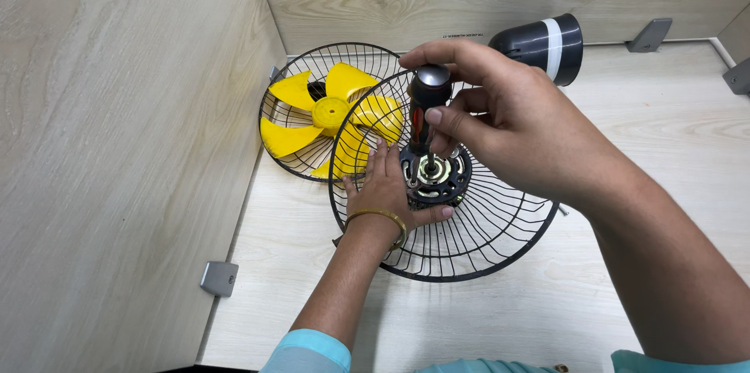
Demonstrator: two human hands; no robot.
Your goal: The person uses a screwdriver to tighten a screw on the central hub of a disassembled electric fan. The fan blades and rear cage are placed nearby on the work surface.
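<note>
The yellow fan blade already lies off in the front grille at the desk's back-left corner. Near the desk's middle, the left hand grips the motor in the rear guard, fingers curled; the right hand's fingers pinch a screwdriver upright on it, so its screws seem unfinished.

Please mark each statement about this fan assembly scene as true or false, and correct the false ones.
1. The right hand holds a screwdriver upright over the fan motor. True.
2. The left hand rests flat on the table, away from the wire guard. False: it grips the motor at the middle of the black wire guard.
3. The yellow fan blade lies in a second wire guard near the left wall. True.
4. The yellow blade is already mounted on the motor shaft. False: it lies apart, behind the guard that is held.
5. A dark motor cover with a white band lies at the back of the table. True.
</note>
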